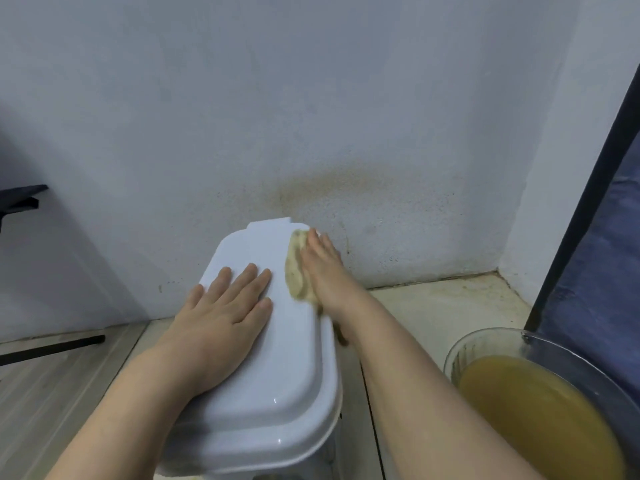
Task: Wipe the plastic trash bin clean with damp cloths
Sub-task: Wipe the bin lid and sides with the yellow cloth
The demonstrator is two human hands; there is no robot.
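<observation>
White plastic trash bin (277, 358) sits on the floor (433, 306) right up against the wall (311, 98), lid shut; left hand (221, 320) lies flat on the lid around 9 o'clock, fingers spread, grip apart and holding nothing; right hand (322, 268) presses a yellowish damp cloth (296, 268) onto the lid's far right edge at about 1 o'clock, fingers flat on it rather than curled; bowl (491, 344) of murky yellow water sits at 4 o'clock, just beside the bin.
</observation>
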